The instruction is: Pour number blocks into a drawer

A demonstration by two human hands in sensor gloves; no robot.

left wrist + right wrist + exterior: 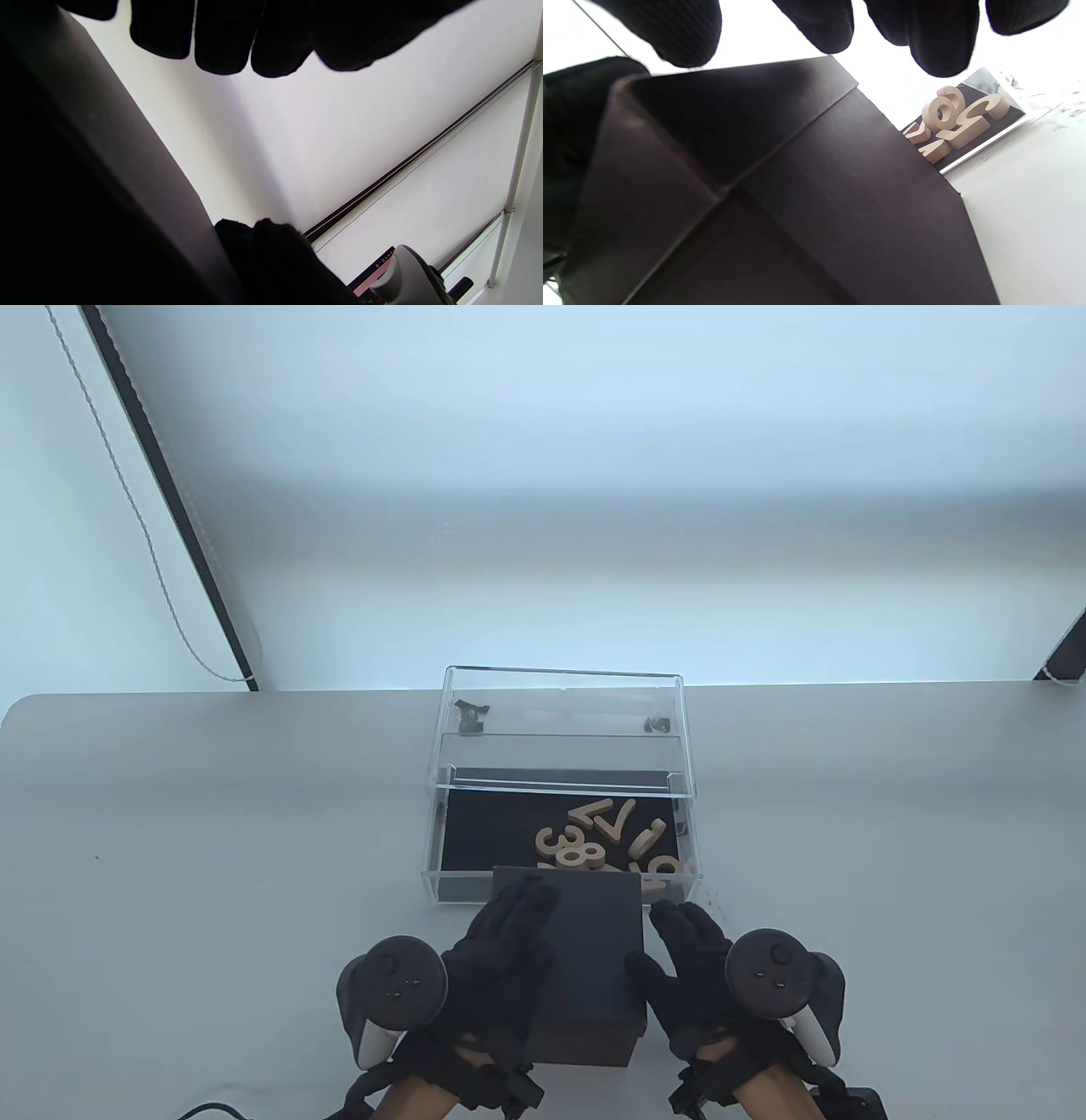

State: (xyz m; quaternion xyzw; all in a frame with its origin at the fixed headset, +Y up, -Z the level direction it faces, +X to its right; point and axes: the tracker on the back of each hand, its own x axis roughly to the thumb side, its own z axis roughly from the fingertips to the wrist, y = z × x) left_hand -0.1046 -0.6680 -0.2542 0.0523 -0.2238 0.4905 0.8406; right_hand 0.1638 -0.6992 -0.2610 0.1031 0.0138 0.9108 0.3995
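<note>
Nearest me on the tabletop (212, 831), my left hand (496, 959) and right hand (687, 963) clamp the dark box (585, 950) between them, tipped over the drawer (441, 848). Beyond its mouth, wooden number blocks (607, 840) lie piled inside the clear drawer's black floor.

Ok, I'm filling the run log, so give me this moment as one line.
black box tipped at drawer | left hand on box | right hand beside box | number blocks in drawer
</note>
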